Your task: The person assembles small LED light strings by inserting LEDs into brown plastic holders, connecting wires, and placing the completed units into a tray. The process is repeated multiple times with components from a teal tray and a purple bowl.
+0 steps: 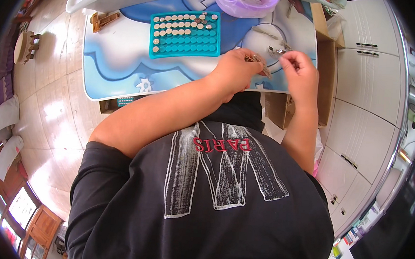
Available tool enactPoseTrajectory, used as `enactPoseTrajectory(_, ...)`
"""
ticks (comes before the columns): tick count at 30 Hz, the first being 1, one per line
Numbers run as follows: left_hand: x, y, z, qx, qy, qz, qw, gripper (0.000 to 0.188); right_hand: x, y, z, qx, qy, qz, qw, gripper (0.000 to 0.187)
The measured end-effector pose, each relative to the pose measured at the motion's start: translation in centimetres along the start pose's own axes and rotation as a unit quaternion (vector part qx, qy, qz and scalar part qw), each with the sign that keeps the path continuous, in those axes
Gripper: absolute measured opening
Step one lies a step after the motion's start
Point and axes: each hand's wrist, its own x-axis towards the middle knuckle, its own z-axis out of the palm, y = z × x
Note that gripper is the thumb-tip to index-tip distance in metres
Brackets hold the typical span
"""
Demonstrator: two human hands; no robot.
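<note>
A small metal clip [261,65], thin, silvery and too small to make out in detail, sits over the bench [121,62] near its front edge, at about 1 o'clock in the view. The left hand [235,70] has its fingers pinched shut on it. The right hand [300,71] is just beside, at 3 o'clock of the clip, fingers curled together; whether they grip anything cannot be told. More metal pieces [276,50] lie at 12 o'clock. A teal tray [187,38] of pale round discs lies at 10 o'clock, a purple bowl [246,1] beyond it. Nothing stands between hands and tray.
</note>
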Motion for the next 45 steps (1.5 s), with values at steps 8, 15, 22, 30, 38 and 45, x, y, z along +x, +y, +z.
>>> enactPoseTrajectory(8, -2.0, 0.9, -0.9, 0.283, 0.002, 0.164, 0.945, 0.045, 1.3, -3.0, -0.8, 0.474, 0.011, 0.046, 0.879, 0.015)
enactPoseTrajectory(15, -6.7, 3.3, -4.0, 0.45, 0.087, 0.582, 0.671, 0.039, -1.6, -7.5, 1.1, 0.543, -0.13, 0.085, 0.825, 0.015)
enactPoseTrajectory(22, -8.4, 2.2, -6.9, 0.421, 0.087, 0.544, 0.721, 0.023, -3.0, -11.1, 3.3, 0.49, -0.214, 0.116, 0.837, 0.025)
enactPoseTrajectory(30, -9.0, 1.4, -9.6, -0.162, 0.021, 0.088, 0.983, 0.021, -3.3, -11.2, 6.1, 0.358, -0.121, -0.079, 0.923, 0.021)
enactPoseTrajectory(38, -9.0, 0.4, -10.6, -0.181, -0.049, 0.036, 0.982, 0.021, -2.7, -11.4, 7.4, 0.181, -0.06, -0.199, 0.961, 0.006)
enactPoseTrajectory(45, -8.6, -0.2, -11.9, -0.271, -0.047, 0.071, 0.959, 0.033, -1.4, -10.8, 7.4, 0.223, -0.062, -0.214, 0.949, 0.005)
